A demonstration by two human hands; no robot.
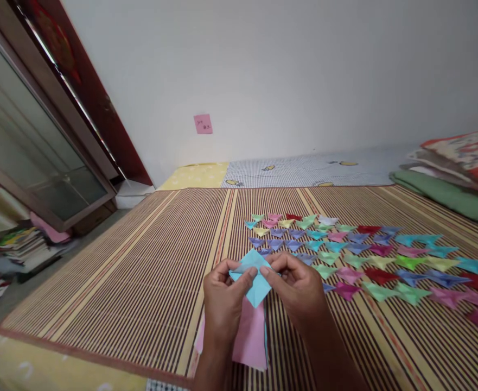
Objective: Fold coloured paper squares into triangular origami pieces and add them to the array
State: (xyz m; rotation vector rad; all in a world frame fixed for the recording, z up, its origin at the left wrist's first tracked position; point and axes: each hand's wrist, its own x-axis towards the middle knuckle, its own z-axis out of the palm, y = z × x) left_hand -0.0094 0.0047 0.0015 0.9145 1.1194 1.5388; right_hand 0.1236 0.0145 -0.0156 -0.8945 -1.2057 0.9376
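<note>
A light blue paper folded into a small diamond (255, 293) is held up between both hands, with crease lines on its face. My left hand (227, 290) pinches its left side between thumb and fingers. On the right side, my right hand (295, 282) grips it the same way, the thumb near the middle. Below the hands lies a stack of pink paper (250, 339) with a blue edge, partly hidden by my left wrist. To the right, several rows of small folded papers (381, 263) in many colours rest on the striped mat (141, 271).
Folded bedding and a cushion (466, 163) are piled at the right back. A pink note (203, 124) is on the white wall. At the left are a glass-panelled door (47, 136) and a stack of books (19, 244).
</note>
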